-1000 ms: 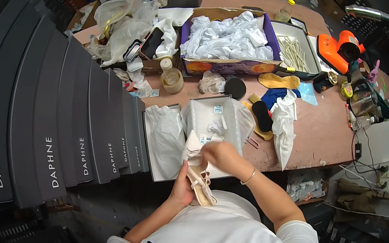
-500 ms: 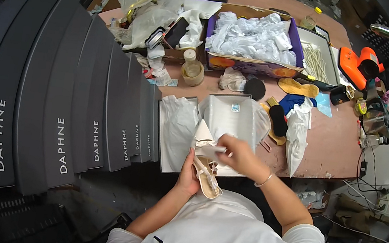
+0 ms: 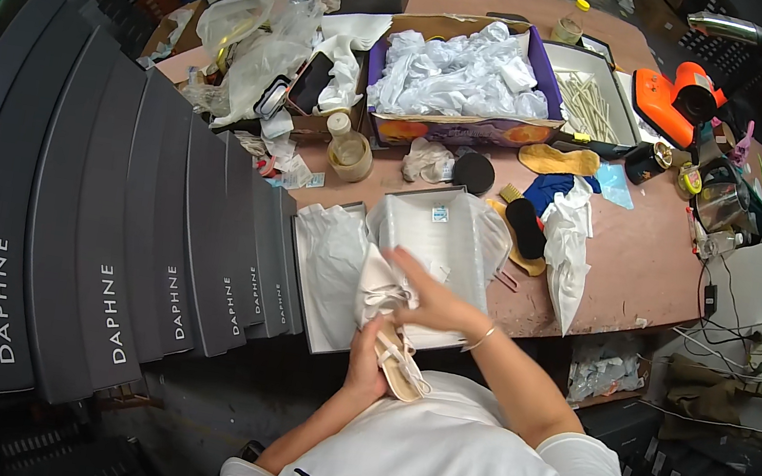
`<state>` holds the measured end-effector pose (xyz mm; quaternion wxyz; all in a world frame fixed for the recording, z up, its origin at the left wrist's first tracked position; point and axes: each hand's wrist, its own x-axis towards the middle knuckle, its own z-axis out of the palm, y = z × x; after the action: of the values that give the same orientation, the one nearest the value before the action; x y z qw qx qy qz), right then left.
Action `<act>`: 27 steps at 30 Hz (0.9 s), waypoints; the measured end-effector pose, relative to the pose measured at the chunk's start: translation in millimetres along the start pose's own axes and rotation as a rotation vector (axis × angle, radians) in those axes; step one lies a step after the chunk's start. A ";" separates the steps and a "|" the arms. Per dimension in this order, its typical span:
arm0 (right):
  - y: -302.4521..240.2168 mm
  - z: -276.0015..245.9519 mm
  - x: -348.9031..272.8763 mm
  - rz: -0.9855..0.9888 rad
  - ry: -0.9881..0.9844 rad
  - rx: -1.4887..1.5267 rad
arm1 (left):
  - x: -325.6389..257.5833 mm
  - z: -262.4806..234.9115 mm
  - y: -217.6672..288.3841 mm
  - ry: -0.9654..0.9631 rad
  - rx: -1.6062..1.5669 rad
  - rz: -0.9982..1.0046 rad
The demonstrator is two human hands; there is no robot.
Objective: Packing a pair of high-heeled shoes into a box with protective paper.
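Note:
A cream pointed-toe shoe (image 3: 378,282) with a bow at the front and straps toward the heel is tilted in front of my body, over the near edge of the shoe box (image 3: 448,217). My left hand (image 3: 366,362) is closed round its middle from the left side. Over the bow and toe, my right hand (image 3: 431,301) comes in from the right with fingers stretched out, its thumb close to the shoe's straps. Nothing shows in the right hand. White tissue paper (image 3: 329,240) fills the box lid on the left and hangs over the box's right side.
Stacked dark grey shoe boxes (image 3: 97,225) rise on the left. Behind are a glue jar (image 3: 349,159), a purple carton of white stuffing (image 3: 470,69), a tray of sticks (image 3: 586,106) and an orange device (image 3: 667,103). A black brush (image 3: 526,228) and white cloth (image 3: 564,251) lie right.
My right hand has moved left onto the shoe's toe, its fingers now stretched out; the small white piece it held is out of sight. The view has shifted slightly.

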<state>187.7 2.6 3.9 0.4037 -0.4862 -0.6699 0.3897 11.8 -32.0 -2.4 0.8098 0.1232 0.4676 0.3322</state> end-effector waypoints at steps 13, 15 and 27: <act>38.9 -1.8 -5.9 0.400 0.131 0.006 | 4.3 -4.9 31.2 0.001 -0.131 -0.031; -21.0 -15.2 -6.2 0.440 -0.109 0.187 | 6.5 -2.2 27.9 -0.002 -0.141 -0.040; -45.6 17.2 -25.6 0.256 0.232 -0.088 | 12.2 2.5 1.3 -0.231 -0.033 -0.019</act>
<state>161.7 -34.6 35.2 0.4037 -0.6263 -0.5679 0.3497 17.5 -22.8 -8.7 0.8633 0.1427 0.3670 0.3156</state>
